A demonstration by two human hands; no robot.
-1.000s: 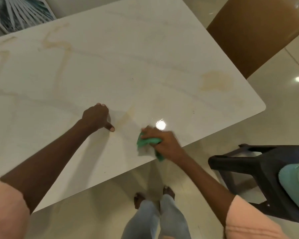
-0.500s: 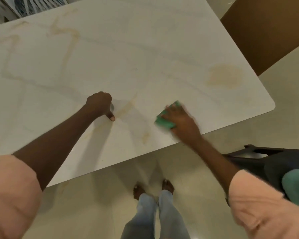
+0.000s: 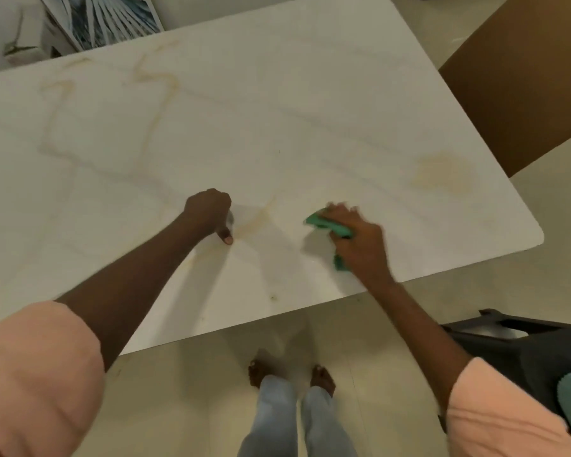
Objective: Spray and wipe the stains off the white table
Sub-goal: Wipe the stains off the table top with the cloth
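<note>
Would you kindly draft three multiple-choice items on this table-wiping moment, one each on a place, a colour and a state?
1. Where does the blotchy tan stain lie on the white table?
A. Near the right edge, by the brown chair
B. Under the left hand
C. At the far left corner

2. What colour is the cloth?
A. Yellow
B. Green
C. White

3. What is the left hand doing?
A. Holding a spray bottle
B. Gripping the cloth
C. Resting on the table as a fist, thumb down

Key: 1 A, the blotch sits close to the brown chair. 2 B, green cloth shows under the right hand. 3 C, its fingers are curled, holding nothing, and the thumb tip touches the top.
</note>
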